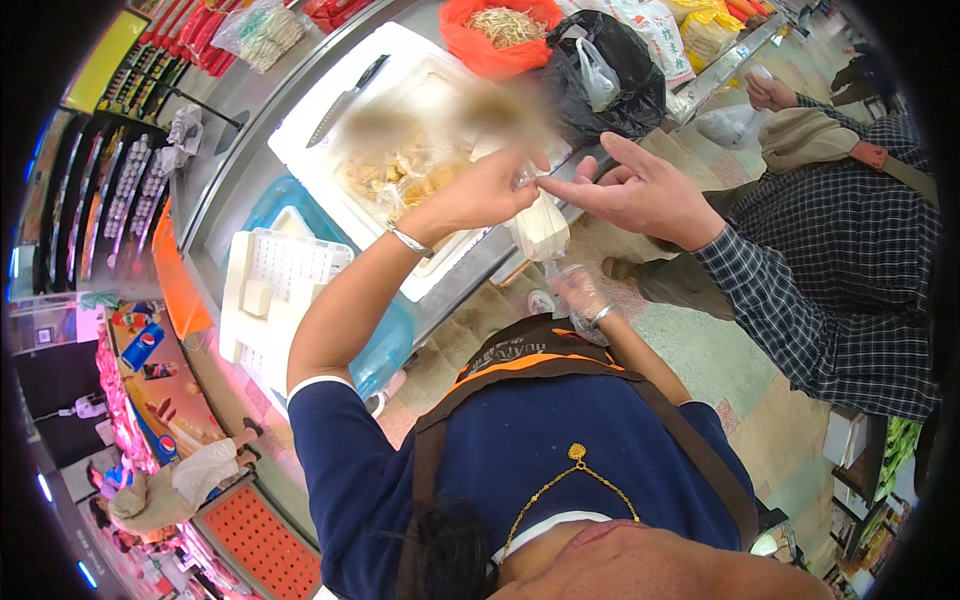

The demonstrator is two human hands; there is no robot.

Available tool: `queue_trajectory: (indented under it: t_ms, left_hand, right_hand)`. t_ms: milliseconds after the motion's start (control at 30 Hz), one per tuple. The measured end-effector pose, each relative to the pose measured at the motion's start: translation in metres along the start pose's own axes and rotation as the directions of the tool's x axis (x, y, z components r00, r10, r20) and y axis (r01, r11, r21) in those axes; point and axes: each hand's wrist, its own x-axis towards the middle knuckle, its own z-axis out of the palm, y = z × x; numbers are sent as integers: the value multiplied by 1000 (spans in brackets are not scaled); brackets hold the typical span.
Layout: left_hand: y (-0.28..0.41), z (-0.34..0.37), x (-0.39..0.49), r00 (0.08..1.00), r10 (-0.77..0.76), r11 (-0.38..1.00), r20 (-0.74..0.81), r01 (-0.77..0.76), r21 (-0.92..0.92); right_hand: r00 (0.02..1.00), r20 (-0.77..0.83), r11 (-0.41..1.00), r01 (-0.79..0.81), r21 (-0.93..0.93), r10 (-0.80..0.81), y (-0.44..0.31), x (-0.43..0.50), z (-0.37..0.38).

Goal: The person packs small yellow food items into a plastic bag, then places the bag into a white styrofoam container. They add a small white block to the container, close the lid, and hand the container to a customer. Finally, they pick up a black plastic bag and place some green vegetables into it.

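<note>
My left hand (502, 187), bare with a silver bangle at the wrist, pinches the top of a clear plastic bag (541, 229) holding a white block, apparently tofu. My right hand (581, 291) wears a thin clear glove and is just below the bag; its fingers are blurred, and whether they grip anything cannot be told. Another person's open hand (637, 191) reaches in from the right, its fingertip at the bag's top beside my left fingers. Behind my left hand, a white tray (300, 142) bears yellowish pieces (390, 176), clear plastic and a knife (349, 101).
A blue tub (382, 330) with white crates (292, 262) stands left. Beyond the tray are a red bag of bean sprouts (506, 26) and a black plastic bag (607, 75). The metal counter edge (457, 296) runs diagonally. The person in a checked shirt (847, 285) stands close on the right.
</note>
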Motion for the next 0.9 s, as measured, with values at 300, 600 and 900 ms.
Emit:
queue_trajectory:
  t_ms: [300,600,900]
  left_hand:
    - [-3,32,22,993,118,986,-22,-115,117]
    - [28,59,26,967,222,874,-127,-139,466]
    - [25,74,49,915,323,830,-242,-151,537]
  right_hand:
    - [993,114,998,-19,-61,26,-2,-15,-12]
    - [999,-15,976,-48,-214,45,52,-7,-23]
    - [997,78,915,28,-402,4,30,-4,-34]
